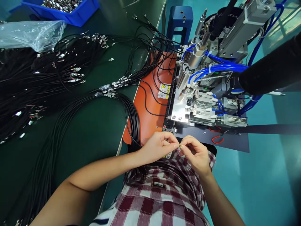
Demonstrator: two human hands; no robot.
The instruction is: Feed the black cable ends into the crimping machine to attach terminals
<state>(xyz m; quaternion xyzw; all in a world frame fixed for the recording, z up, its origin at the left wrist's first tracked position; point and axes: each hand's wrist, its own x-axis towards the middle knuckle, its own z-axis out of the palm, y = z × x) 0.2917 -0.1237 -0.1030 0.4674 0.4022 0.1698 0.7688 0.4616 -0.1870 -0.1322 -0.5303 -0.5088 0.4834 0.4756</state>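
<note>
My left hand [158, 147] and my right hand [196, 153] meet in front of my checked shirt, both with fingers pinched together. Between the fingertips shows a tiny bit of thin wire end [180, 146], greenish, too small to name surely. Just beyond my hands stands a small metal machine [204, 106] with blue air hoses, on an orange base plate [150, 106]. A bundle of black cables [131, 113] runs from the green table over the plate toward my left hand.
Heaps of black cables with metal ends [35, 81] cover the green table [98, 131] at left. A blue bin of metal parts [68, 8] and a clear plastic bag [30, 33] lie at the back. A blue stool [180, 22] stands behind the machine.
</note>
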